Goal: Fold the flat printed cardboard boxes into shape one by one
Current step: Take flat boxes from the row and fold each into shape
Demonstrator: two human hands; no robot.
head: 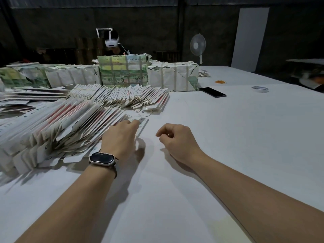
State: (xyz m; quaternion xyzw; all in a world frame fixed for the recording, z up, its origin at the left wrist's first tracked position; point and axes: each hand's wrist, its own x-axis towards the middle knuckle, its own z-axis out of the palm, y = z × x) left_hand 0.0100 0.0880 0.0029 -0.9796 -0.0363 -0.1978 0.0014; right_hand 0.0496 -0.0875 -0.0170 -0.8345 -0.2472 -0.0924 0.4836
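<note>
Left hand point(121, 135) fingers rest on flat box point(140, 122) at fanned stack point(70, 125) edge, grip unclear. Right hand point(177, 139) loosely curled, empty, on desk point(228, 137).

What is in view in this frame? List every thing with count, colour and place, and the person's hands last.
flat boxes: many, white with red print, fanned rows at left
wrapped bundles: several, green and white, far edge of the table
phone: one, black, right of the bundles
tape roll: one, pale, far right
orange ring: one, behind the phone; too small to identify
fan: one, white, standing beyond the table
white panel: one, against the back wall
other person: one, behind the bundles
table: one, white
watch: one, dark face, left wrist
left hand: fingers on the nearest flat box
right hand: loosely curled, holding nothing
</note>
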